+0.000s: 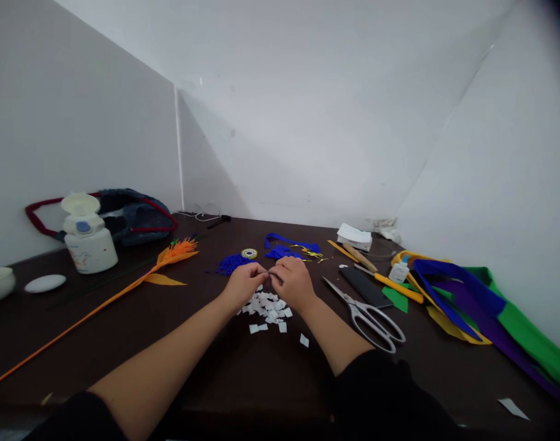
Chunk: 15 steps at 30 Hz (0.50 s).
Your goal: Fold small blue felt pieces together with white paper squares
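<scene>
My left hand [244, 283] and my right hand [292, 280] meet at the middle of a dark brown table [206, 367], fingers pinched together around something small that I cannot make out. Directly under them lies a pile of small white paper scraps [266, 309]. Just beyond the hands are blue fringed pieces [231, 263], a small roll of tape [249, 253] and blue felt strips [287, 245].
Large scissors [369, 315] lie right of my right hand, beside a black strip [363, 286], a yellow-handled tool [397, 286] and a glue bottle [399, 269]. Coloured felt sheets [486, 306] fill the right. An orange paper flower stem [124, 291], a white tub [87, 240] and a bag [133, 217] lie left.
</scene>
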Available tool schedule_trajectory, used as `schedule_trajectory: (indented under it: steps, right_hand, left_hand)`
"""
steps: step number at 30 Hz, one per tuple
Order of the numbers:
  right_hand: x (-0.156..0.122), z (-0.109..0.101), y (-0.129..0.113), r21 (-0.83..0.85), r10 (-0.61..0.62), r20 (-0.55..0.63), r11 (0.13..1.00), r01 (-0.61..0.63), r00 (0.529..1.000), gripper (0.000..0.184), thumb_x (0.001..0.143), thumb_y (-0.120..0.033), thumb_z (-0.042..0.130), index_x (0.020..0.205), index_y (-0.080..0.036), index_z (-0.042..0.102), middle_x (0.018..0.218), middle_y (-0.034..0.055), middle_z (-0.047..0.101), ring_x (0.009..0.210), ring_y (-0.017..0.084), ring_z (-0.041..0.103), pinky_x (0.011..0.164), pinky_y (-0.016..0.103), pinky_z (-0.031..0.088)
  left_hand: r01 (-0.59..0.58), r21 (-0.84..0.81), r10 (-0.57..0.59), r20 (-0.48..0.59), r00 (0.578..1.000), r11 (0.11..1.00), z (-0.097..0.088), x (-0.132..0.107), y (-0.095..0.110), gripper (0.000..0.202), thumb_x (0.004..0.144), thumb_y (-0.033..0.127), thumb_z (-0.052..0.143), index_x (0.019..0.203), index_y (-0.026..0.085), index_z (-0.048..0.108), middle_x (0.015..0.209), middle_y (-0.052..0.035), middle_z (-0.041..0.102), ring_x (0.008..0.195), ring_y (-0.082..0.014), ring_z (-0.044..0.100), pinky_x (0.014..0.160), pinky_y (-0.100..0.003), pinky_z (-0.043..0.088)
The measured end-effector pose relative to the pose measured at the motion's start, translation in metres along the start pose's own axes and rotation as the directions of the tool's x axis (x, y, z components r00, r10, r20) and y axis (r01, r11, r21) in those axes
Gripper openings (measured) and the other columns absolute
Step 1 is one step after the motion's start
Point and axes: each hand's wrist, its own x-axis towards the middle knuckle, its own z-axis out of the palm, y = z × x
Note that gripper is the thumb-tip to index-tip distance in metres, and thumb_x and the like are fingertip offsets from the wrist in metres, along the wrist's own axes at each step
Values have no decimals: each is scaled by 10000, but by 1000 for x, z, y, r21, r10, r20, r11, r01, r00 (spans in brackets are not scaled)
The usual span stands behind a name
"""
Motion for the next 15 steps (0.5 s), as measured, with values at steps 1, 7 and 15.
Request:
schedule_trajectory:
  steps: [1, 7, 15]
  right_hand:
    - [0, 0, 0, -2, 0, -2, 1000, 0, 1000, 113, 741, -177, 486, 728, -190, 598, 796, 39, 546, 776, 154, 443, 734, 301, 294]
    - [0, 3, -1, -20, -14, -6, 1000, 14, 1000, 75, 689, -160, 488, 670, -182, 558, 761, 41, 532, 763, 165, 423, 721, 308, 300]
    - [4, 14, -3, 93, -8, -23, 996, 10, 1000, 116, 616, -99, 440, 557, -184, 492, 646, 24, 477, 690, 152, 411, 679, 283, 330]
  left_hand:
    - [-3, 14, 3, -2, 1000, 1000, 0, 0, 0, 157, 669, 286, 497, 621, 155, 570, 603, -3, 600, 586, -125, 525, 581, -237, 389]
    - [-17, 117, 18, -5, 1000, 993, 0, 0, 3, 136, 651, 249, 477, 618, 160, 574, 575, 13, 574, 555, -115, 489, 537, -221, 359]
    - [-64, 220, 58, 33, 998, 973, 0, -2, 6, 110, 623, 222, 474, 564, 169, 550, 527, 37, 509, 539, -103, 434, 514, -207, 316]
